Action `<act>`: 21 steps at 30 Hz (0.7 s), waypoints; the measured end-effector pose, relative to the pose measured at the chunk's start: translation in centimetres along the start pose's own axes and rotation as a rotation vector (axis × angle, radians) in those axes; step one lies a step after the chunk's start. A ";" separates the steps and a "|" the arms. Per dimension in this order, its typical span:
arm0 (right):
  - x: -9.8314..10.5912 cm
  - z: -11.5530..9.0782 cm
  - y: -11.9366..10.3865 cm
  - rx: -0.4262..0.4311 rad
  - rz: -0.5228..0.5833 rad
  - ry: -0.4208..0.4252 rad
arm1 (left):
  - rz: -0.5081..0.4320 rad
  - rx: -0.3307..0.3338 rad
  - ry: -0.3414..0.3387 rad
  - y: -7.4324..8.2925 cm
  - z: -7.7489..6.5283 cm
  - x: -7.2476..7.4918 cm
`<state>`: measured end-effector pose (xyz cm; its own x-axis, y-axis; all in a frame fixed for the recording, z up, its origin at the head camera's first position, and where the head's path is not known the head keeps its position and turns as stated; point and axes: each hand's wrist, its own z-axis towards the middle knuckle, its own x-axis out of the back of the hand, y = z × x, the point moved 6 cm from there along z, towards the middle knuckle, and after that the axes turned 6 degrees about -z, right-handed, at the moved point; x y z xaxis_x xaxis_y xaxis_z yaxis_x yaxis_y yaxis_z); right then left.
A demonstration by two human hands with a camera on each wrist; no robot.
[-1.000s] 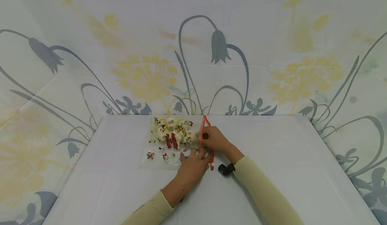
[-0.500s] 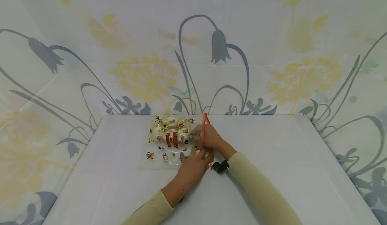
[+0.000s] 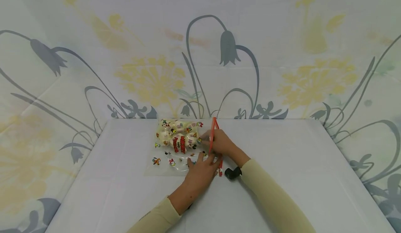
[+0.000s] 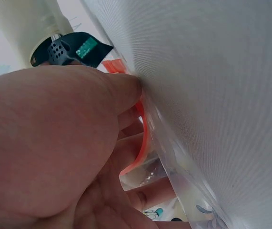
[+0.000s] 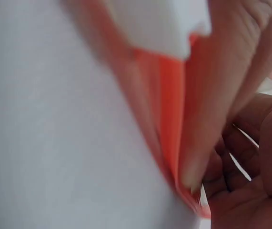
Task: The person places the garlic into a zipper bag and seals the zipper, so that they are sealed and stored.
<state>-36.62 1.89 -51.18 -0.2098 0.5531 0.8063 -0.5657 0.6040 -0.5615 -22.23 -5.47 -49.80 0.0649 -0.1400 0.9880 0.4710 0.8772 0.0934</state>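
A clear plastic zip bag (image 3: pixel 181 163) with cartoon prints and red lettering lies near the table's far edge. Several pale round things (image 3: pixel 164 135) show through its far half. Its orange zip edge (image 3: pixel 212 135) faces right and stands up in a peak. My left hand (image 3: pixel 200 172) rests on the bag's near right part with its fingers spread, close by the orange strip (image 4: pixel 144 138). My right hand (image 3: pixel 219 142) reaches through the mouth, fingers extended toward the round things, fingertips partly hidden behind film and strip. The right wrist view is blurred, with fingers against the orange edge (image 5: pixel 171 109).
The white table (image 3: pixel 297 177) spreads around the bag. A floral cloth (image 3: pixel 282 52) hangs directly behind the far edge and along both sides. A black wrist camera (image 3: pixel 233 173) sits under my right wrist, beside the bag's lower right corner.
My right hand has moved slightly left, into the bag mouth, and the dark thing at its fingers is out of sight. The round things sit closer together. My left hand stays put.
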 end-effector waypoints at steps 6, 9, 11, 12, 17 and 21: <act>0.5 -1.2 0.4 -0.068 0.108 -0.006 | 0.020 0.004 0.006 0.0 -0.1 0.1; 0.9 -1.9 0.4 -0.047 0.138 0.013 | 0.033 0.012 0.000 0.1 -0.1 0.0; 1.1 -2.4 0.4 -0.026 0.133 0.031 | 0.041 0.017 -0.010 0.1 0.0 0.0; 1.3 -2.6 0.3 -0.016 0.130 0.040 | 0.045 0.021 -0.016 0.1 0.0 -0.1; 1.8 -3.6 0.3 -0.028 0.121 0.059 | 0.055 0.018 -0.025 0.0 0.1 -0.2; 2.0 -4.4 0.4 -0.052 0.132 0.053 | 0.042 0.013 -0.027 0.1 0.1 -0.1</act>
<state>-33.76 5.83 -50.61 -0.2364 0.6584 0.7146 -0.4935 0.5522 -0.6720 -22.27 -5.36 -49.93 0.0604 -0.0901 0.9941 0.4572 0.8878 0.0527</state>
